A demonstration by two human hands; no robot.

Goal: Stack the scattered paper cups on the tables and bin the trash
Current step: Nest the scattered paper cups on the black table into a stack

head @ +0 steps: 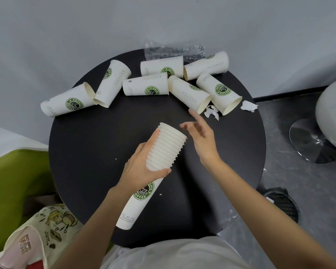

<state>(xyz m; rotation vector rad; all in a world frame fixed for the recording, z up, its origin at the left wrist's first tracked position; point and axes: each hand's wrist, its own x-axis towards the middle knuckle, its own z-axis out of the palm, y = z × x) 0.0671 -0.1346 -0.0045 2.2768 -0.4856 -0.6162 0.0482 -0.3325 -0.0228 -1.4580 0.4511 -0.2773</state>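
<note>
Finding: the left hand (144, 166) grips a tall nested stack of white paper cups with green coffee logos (168, 145), tilted over the round black table (97, 142). The right hand (200, 136) is empty with fingers spread, just beside the stack's mouth and near the closest loose matching cup (190, 94), one of seven lying on their sides. Judgement: that cup is best taken near its rim, base leading, and seated squarely while the stack is held steady. The torn white paper scraps (211, 113) and crumpled clear plastic wrapper (173, 50) await the black mesh bin (283, 202) on the floor.
</note>
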